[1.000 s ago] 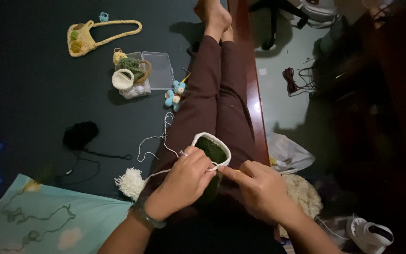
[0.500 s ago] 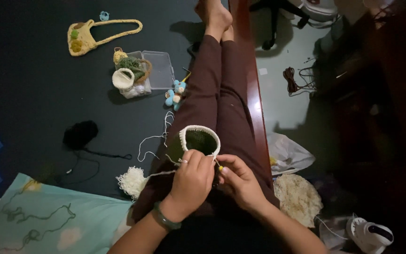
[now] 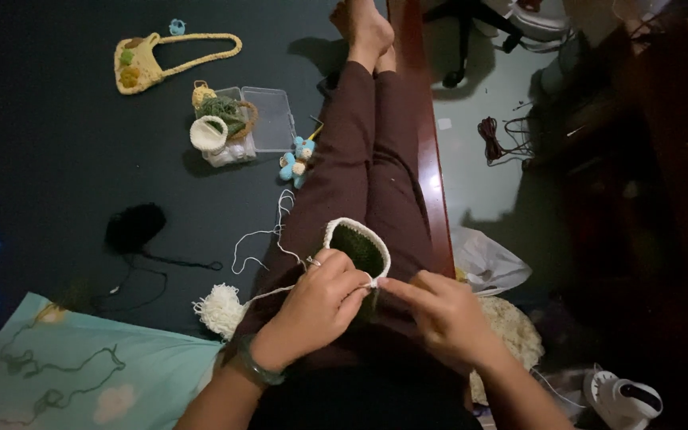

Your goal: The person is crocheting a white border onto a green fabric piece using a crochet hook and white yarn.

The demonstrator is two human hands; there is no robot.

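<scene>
I am watching 2 bare hands working a small round crocheted cup, dark green inside with a cream-white rim (image 3: 357, 245), which is resting on the lap over the dark maroon trousers (image 3: 364, 151). By my reading, the step in hand is the stitching of that cream rim: both hands are meeting at its near edge. The left hand (image 3: 312, 306) is curling its fingers around the near left side of the cup and pinching the rim, with the thin cream yarn strand (image 3: 260, 239) running out from under it toward the fluffy cream yarn ball (image 3: 218, 309) on the dark floor. The right hand (image 3: 443, 314) is reaching in from the right, its thumb and forefinger pinched together at the rim; I cannot tell whether a hook is sitting between them, as the light is too dim. In my judgement, the next stitch is calling for a steady left-hand grip and slack in the strand.

The left wrist is wearing a dark green band (image 3: 258, 368), and both forearms are angling inward.

Well apart, further out on the floor, a clear plastic box (image 3: 268, 119), a yellow crocheted bag (image 3: 149, 62) and a small blue crocheted toy (image 3: 296, 159) are lying.
</scene>
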